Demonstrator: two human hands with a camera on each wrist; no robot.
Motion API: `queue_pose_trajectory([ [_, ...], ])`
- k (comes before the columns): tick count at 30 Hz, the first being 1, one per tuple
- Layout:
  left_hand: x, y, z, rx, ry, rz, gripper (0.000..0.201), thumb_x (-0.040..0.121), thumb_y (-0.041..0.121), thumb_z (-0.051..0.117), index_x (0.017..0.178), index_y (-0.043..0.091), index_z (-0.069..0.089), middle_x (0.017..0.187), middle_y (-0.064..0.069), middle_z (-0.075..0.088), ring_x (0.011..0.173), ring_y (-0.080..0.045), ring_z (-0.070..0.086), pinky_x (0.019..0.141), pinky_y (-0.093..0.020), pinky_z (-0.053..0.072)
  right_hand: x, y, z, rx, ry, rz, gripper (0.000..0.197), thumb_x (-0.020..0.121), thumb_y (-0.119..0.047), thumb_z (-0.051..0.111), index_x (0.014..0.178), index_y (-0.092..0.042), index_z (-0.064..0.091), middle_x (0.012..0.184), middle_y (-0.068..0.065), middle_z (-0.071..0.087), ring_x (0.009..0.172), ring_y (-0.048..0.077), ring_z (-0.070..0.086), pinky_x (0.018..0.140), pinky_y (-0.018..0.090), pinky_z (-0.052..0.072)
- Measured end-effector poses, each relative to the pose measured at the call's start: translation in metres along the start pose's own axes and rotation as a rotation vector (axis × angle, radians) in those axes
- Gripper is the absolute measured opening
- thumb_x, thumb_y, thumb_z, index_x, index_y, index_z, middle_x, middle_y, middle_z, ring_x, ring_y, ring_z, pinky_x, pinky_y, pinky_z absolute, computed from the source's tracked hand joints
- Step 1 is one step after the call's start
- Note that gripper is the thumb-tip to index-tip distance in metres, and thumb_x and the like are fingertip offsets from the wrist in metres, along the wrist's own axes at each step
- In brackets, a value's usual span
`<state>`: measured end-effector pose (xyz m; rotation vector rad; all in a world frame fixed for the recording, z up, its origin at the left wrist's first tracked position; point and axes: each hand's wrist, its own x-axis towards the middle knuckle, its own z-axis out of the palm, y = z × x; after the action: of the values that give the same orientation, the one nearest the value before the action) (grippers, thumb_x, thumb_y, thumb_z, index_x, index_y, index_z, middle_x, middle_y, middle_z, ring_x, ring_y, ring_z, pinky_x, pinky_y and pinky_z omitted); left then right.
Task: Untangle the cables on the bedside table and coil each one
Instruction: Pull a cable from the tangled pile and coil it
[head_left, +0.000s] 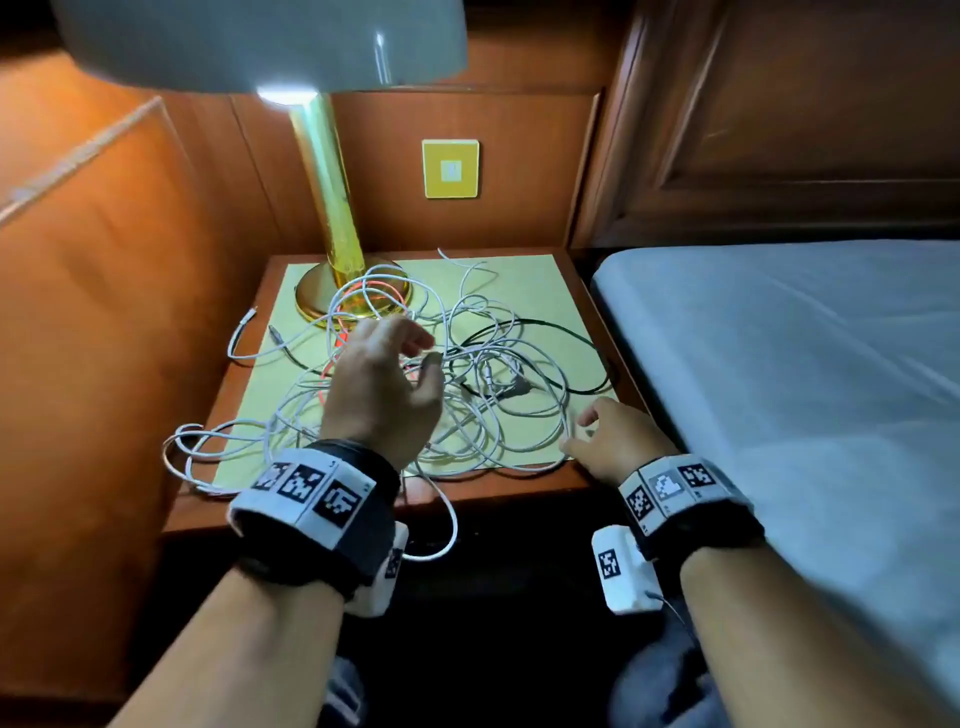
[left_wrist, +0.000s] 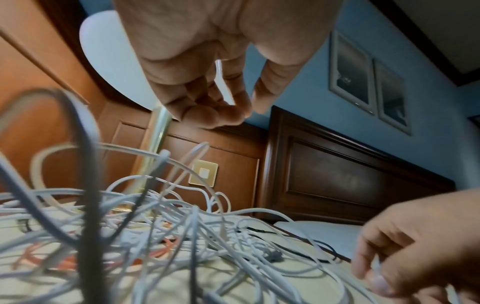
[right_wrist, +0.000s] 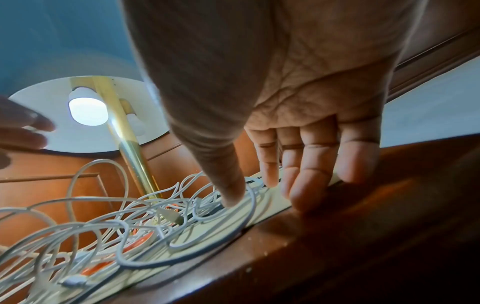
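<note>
A tangle of thin white cables (head_left: 467, 395) covers the pale yellow mat (head_left: 530, 280) on the bedside table (head_left: 311, 499). An orange cable (head_left: 337, 340) and a black cable (head_left: 571, 332) run through it. My left hand (head_left: 426, 353) hovers over the middle of the tangle with fingers loosely curled; the left wrist view shows nothing in this hand (left_wrist: 249, 109). My right hand (head_left: 582, 431) is at the mat's front right corner, fingers straight. In the right wrist view its thumb (right_wrist: 233, 197) presses a white loop (right_wrist: 244, 224) and the fingertips (right_wrist: 303, 195) rest on the mat's edge.
A brass lamp (head_left: 332, 208) stands at the back left, its base (head_left: 358, 301) under some cable loops. White loops hang over the table's left edge (head_left: 182, 447) and front edge (head_left: 452, 525). A bed (head_left: 805, 364) lies close on the right. A yellow wall plate (head_left: 451, 169) sits behind.
</note>
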<state>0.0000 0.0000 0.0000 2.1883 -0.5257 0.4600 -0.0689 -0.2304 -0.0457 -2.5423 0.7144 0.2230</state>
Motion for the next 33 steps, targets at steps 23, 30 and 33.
queue_pose_trajectory([
  [23, -0.016, 0.002, 0.033, 0.207, -0.479, -0.145, 0.027, 0.088, 0.035, 0.072, 0.107, 0.019, 0.061, 0.105, 0.003, 0.057, 0.097, -0.018, 0.054, 0.079, -0.028, 0.040, 0.011, -0.024, -0.019, 0.568, 0.414, -0.201, 0.007, 0.094, -0.026, 0.052, 0.091, -0.020, 0.048, 0.081, 0.003, 0.067, 0.066, 0.018, 0.069, 0.067, 0.044, 0.058],
  [30, -0.003, -0.024, 0.005, 0.177, -0.288, -0.278, 0.044, 0.088, 0.035, 0.073, 0.124, 0.017, 0.057, 0.113, 0.003, 0.055, 0.098, -0.017, 0.055, 0.085, -0.028, 0.043, 0.007, -0.023, -0.028, 0.790, 0.511, -0.115, 0.003, 0.097, -0.015, 0.049, 0.099, -0.014, 0.048, 0.077, 0.010, 0.067, 0.045, 0.010, 0.063, 0.042, 0.016, 0.046],
  [33, 0.004, -0.038, -0.007, 0.139, -0.228, -0.369, 0.045, 0.086, 0.035, 0.075, 0.124, 0.018, 0.057, 0.113, 0.001, 0.061, 0.093, -0.017, 0.060, 0.081, -0.029, 0.047, 0.005, -0.028, -0.026, 0.797, 0.470, -0.160, 0.008, 0.100, -0.013, 0.047, 0.108, -0.015, 0.048, 0.079, 0.008, 0.069, 0.049, 0.010, 0.066, 0.047, 0.015, 0.049],
])
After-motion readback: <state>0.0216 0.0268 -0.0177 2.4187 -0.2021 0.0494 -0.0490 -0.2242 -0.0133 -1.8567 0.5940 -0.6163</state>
